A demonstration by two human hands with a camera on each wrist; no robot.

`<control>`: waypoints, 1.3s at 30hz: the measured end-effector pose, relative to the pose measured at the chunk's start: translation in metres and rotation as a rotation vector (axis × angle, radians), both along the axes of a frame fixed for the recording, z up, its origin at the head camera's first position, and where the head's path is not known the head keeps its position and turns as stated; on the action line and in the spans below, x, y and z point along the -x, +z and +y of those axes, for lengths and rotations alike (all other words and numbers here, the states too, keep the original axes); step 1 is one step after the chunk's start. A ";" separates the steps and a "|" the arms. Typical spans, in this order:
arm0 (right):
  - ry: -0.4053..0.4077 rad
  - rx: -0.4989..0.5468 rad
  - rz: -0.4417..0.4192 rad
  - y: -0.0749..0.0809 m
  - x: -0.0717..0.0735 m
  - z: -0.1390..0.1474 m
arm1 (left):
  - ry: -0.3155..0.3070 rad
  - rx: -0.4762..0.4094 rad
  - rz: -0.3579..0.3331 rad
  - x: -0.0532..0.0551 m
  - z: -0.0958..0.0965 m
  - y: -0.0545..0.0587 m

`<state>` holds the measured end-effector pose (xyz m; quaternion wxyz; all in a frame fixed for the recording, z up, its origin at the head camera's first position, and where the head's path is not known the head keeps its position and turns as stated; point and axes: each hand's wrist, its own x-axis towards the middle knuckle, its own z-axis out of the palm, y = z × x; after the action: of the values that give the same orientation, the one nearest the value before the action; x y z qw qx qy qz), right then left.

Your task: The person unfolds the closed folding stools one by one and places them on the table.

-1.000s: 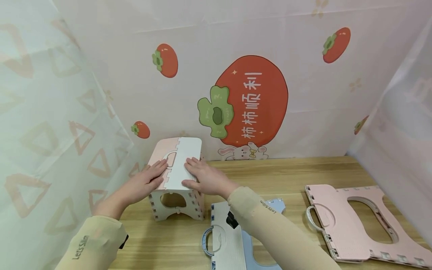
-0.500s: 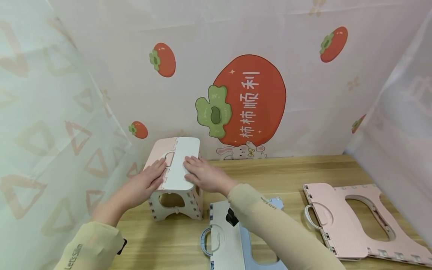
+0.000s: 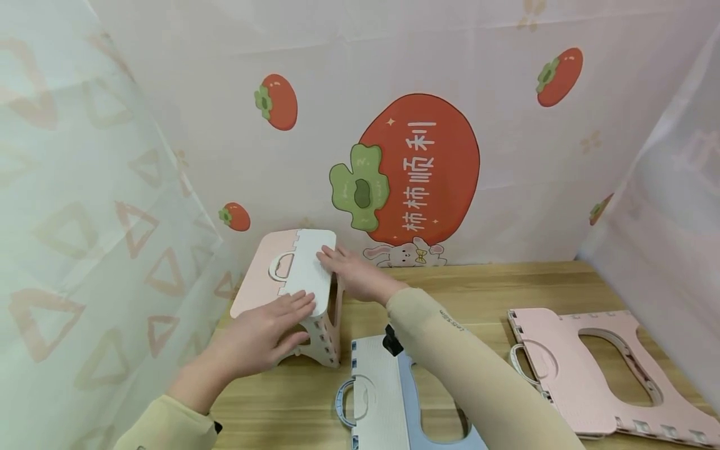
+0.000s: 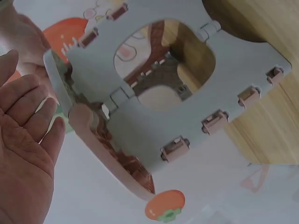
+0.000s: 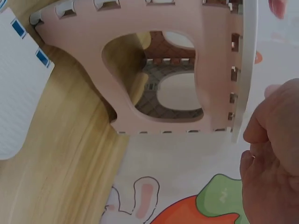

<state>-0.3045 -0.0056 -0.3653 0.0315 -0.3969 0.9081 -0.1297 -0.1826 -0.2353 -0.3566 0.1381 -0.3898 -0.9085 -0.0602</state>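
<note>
A folding step stool point(image 3: 255, 275) stands unfolded on the table at the left, its top half pink and half white, with a loop handle in the middle. My left hand point(image 3: 261, 334) lies over the front corner of the white half, fingers straight. At the right edge of the top is my right hand point(image 3: 360, 275), its fingers extended over the white surface. In the left wrist view the stool's white leg panel point(image 4: 252, 51) shows beside my left palm point(image 4: 23, 149). The right wrist view shows the pink leg panel point(image 5: 154, 122) and my right hand point(image 5: 275, 154).
A folded blue and white stool point(image 3: 379, 400) lies flat in front, partly under my right forearm. Another folded stool, pink point(image 3: 579, 387), lies at the right of the wooden table point(image 3: 478, 281). Printed cloth walls point(image 3: 506, 187) enclose the back and sides.
My left hand has moved right and toward me, off the handle and seam to the front corner. The right hand has shifted slightly back and right. The stool stays in place.
</note>
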 end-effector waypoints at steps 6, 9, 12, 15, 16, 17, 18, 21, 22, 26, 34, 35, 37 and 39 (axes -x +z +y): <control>0.043 -0.139 0.054 -0.004 0.000 0.005 | -0.043 0.015 0.031 -0.004 0.003 -0.011; 0.032 -0.138 0.051 -0.005 0.000 0.005 | -0.049 0.007 0.047 -0.003 0.002 -0.013; 0.017 -0.133 0.041 -0.006 0.000 0.005 | -0.056 0.002 0.056 -0.002 0.000 -0.015; 0.006 -0.132 0.038 -0.005 -0.002 0.005 | -0.061 -0.012 0.060 -0.001 -0.002 -0.016; 0.004 -0.133 0.043 -0.005 -0.002 0.005 | -0.062 -0.018 0.060 -0.001 -0.003 -0.016; 0.001 -0.134 0.046 -0.004 -0.002 0.005 | -0.062 -0.024 0.060 -0.001 -0.004 -0.016; -0.002 -0.135 0.051 -0.004 -0.003 0.005 | -0.062 -0.030 0.058 -0.001 -0.004 -0.017; -0.007 -0.149 0.056 -0.004 -0.003 0.005 | -0.055 -0.048 0.047 0.000 -0.006 -0.017; -0.008 -0.155 0.058 -0.004 -0.003 0.005 | -0.049 -0.052 0.043 0.000 -0.007 -0.016; -0.002 -0.162 0.068 -0.006 -0.003 0.006 | -0.022 -0.071 0.027 0.000 -0.009 -0.015; -0.003 -0.156 0.060 -0.007 -0.004 0.005 | 0.020 -0.107 0.064 0.003 -0.017 -0.018; -0.004 -0.159 0.061 -0.006 -0.005 0.004 | 0.022 -0.111 0.064 0.004 -0.018 -0.018; -0.007 -0.164 0.062 -0.005 -0.006 0.003 | 0.033 -0.113 0.060 0.004 -0.021 -0.018; -0.008 -0.165 0.060 -0.003 -0.006 0.002 | 0.049 -0.115 0.056 0.005 -0.024 -0.018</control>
<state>-0.2981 -0.0039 -0.3683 0.0362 -0.3930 0.9179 -0.0424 -0.1873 -0.2590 -0.3749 0.1868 -0.3606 -0.9086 -0.0979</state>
